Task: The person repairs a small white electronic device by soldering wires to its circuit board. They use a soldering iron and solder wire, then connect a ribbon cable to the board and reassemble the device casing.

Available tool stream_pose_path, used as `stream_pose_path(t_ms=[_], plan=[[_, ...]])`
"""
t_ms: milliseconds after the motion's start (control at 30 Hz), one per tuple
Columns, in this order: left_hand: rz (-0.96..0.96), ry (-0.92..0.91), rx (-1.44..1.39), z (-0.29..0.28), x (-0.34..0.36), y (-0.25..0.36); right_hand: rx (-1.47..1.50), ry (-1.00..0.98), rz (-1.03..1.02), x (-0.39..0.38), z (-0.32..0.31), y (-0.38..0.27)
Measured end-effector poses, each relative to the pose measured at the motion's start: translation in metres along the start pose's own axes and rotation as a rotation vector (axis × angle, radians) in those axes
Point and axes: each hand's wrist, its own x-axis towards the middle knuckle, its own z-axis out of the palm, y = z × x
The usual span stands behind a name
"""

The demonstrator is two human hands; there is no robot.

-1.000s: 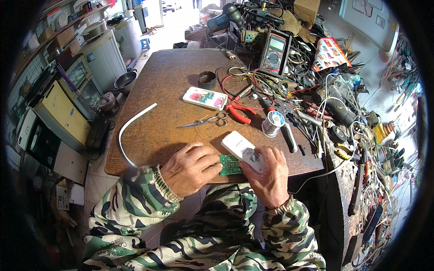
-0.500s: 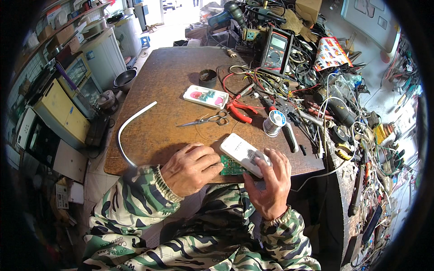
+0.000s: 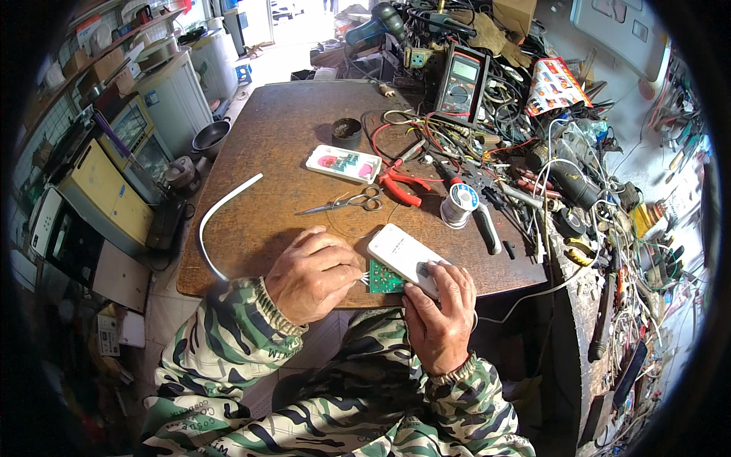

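Note:
My right hand (image 3: pixel 440 314) grips a white rectangular plastic casing (image 3: pixel 401 255) at the near edge of the brown wooden table (image 3: pixel 289 137). A small green circuit board (image 3: pixel 384 279) lies under the casing's near end. My left hand (image 3: pixel 311 274) rests beside it, its fingertips pinching at the board's left edge, where thin wires show. Both forearms wear camouflage sleeves.
On the table lie scissors (image 3: pixel 343 203), red-handled pliers (image 3: pixel 400 186), a solder spool (image 3: pixel 459 204), a white device with pink patches (image 3: pixel 344 164), a small dark round tin (image 3: pixel 347 132) and a bent white strip (image 3: pixel 221 213). A multimeter (image 3: pixel 459 80) and tangled wires and tools crowd the right side.
My right hand has shifted down and toward me along the white casing, which now lies flatter over the circuit board. My left hand has stayed in place.

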Motion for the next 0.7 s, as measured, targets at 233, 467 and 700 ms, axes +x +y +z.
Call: stream_pose_path(t_ms=[233, 467, 700], plan=[[0.043, -0.066, 0.049, -0.005, 0.001, 0.002, 0.033, -0.006, -0.019, 0.005, -0.002, 0.000], [0.031, -0.139, 0.178, -0.013, 0.000, 0.019, 0.042, -0.010, -0.021, 0.005, -0.002, 0.001], [-0.024, -0.157, 0.172, -0.010, -0.014, 0.022, 0.082, -0.014, -0.012, 0.005, -0.001, 0.004]])
